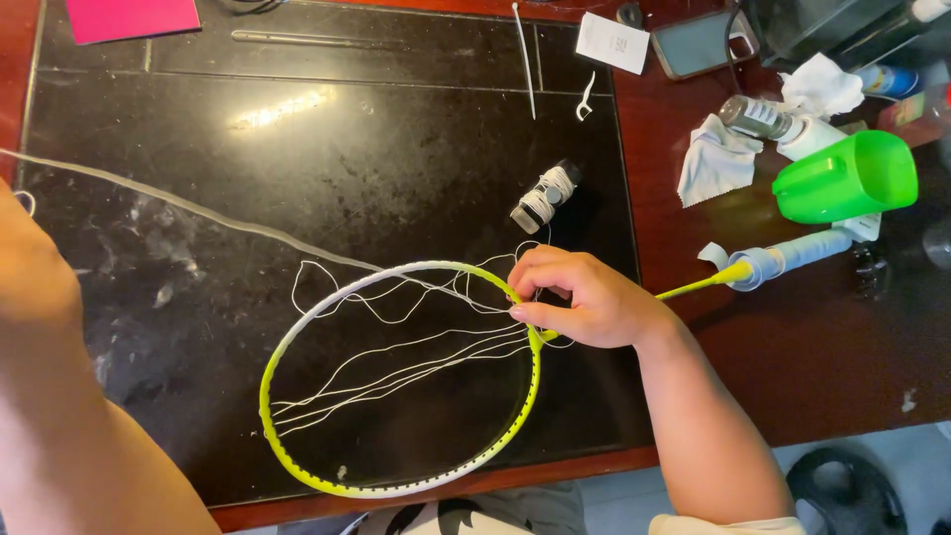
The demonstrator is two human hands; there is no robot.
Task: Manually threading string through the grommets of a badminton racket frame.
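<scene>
- On the bench's black mat [297, 149], a yellow-green racket frame [287, 466] lies flat, loose white string [396, 372] slack across it.
- Right hand [584, 297]: fingers [530, 272] curled together, pinching string at the frame's rim near the shaft.
- Left hand [35, 267]: blurred at the edge; seemingly pulling the taut string, grip unclear.

Just the one cam strapped to my head, looking steeply down and pretty close at the black mat [327, 149] on my desk [792, 337].
</scene>
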